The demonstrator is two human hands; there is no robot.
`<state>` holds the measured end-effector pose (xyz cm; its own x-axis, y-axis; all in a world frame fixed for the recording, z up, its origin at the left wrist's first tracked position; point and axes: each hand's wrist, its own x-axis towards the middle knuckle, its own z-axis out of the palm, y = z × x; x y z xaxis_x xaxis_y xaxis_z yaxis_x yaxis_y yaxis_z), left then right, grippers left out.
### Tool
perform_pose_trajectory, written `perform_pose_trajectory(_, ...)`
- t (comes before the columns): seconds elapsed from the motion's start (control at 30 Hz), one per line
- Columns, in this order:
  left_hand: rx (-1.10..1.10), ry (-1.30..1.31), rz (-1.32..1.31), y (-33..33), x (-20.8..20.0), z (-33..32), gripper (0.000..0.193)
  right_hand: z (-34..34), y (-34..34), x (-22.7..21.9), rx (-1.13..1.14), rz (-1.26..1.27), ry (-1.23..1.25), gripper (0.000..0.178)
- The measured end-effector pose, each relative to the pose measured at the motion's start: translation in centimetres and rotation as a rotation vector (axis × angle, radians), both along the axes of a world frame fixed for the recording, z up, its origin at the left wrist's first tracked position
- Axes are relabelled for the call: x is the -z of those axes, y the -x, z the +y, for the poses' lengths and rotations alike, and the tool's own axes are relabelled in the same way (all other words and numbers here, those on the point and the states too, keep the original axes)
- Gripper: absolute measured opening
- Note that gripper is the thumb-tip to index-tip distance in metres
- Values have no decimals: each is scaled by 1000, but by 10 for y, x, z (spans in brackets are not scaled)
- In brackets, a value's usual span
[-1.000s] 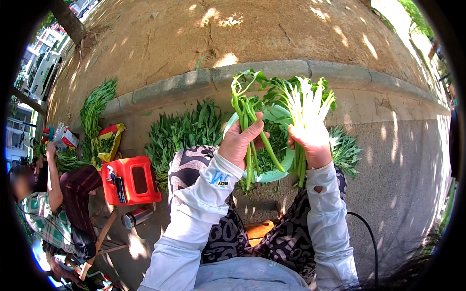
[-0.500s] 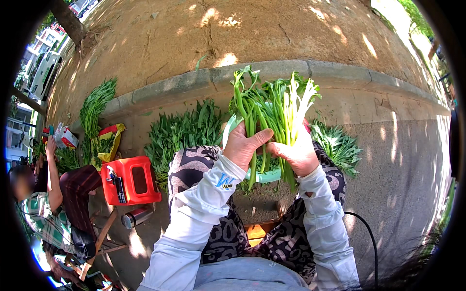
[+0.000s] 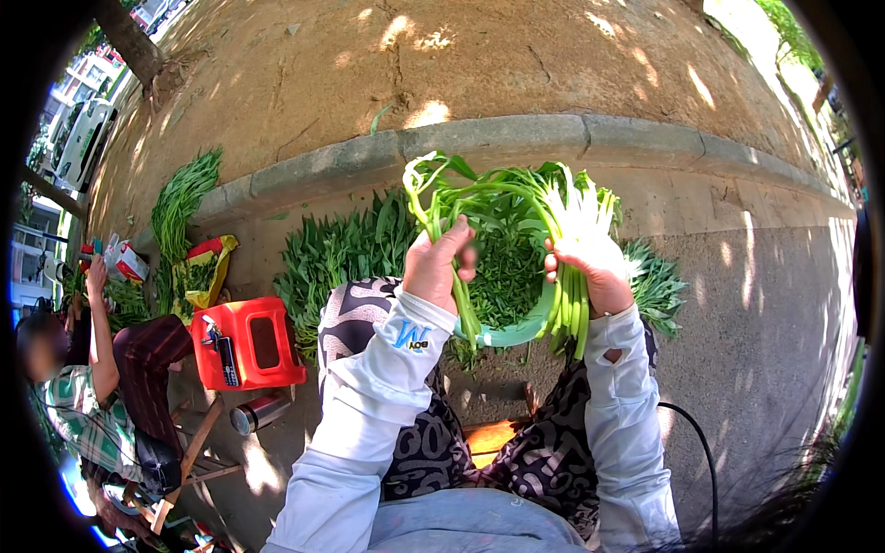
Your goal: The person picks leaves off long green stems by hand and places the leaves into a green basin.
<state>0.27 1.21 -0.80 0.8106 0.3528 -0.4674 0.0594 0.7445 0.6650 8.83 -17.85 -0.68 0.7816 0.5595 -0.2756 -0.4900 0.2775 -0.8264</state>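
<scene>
My left hand is closed around a few green stems of what looks like water spinach, their tops bending over toward the right. A thicker bunch of stems is gripped in my right hand, its sunlit upper ends fanned out. Both hands are above a pale green basin between my knees, full of loose green leaves. Left of the basin lies a heap of leafy greens; another pile is beside my right knee.
A red plastic stool stands to the left, with a metal flask lying near it. Beyond are a yellow and red bag, more long greens and a seated person. A stone kerb crosses ahead.
My hands have moved apart, left hand leftward and right hand rightward, each with its own stems. The basin's leaves now show between them.
</scene>
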Motion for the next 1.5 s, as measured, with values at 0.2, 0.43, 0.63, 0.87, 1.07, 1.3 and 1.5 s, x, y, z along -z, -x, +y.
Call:
perform_pose_trajectory(0.2, -167, 45, -101, 1, 8, 10, 18, -8, -5, -6, 16, 105, -174, 27)
perform_pose_trajectory(0.43, 22, -23, -104, -2, -2, -8, 17, -6, -6, -6, -131, 147, -147, 29)
perform_pose_trajectory(0.63, 39, -200, -79, -6, 3, -18, 19, -4, -3, -8, -209, 166, -134, 30)
perform_pose_trajectory(0.87, 3, -249, -147, -11, 12, -24, 20, -1, 4, -17, -237, 197, -168, 32)
perform_pose_trajectory(1.07, 11, -355, -172, -11, 17, -25, 22, 4, 9, -23, -251, 195, -174, 34)
perform_pose_trajectory(1.3, 70, -371, -203, -10, 6, -28, 27, 5, 12, -27, -250, 193, -128, 32)
perform_pose_trajectory(1.5, 61, -340, -176, -8, 8, -23, 20, 2, 12, -21, -252, 193, -125, 26)
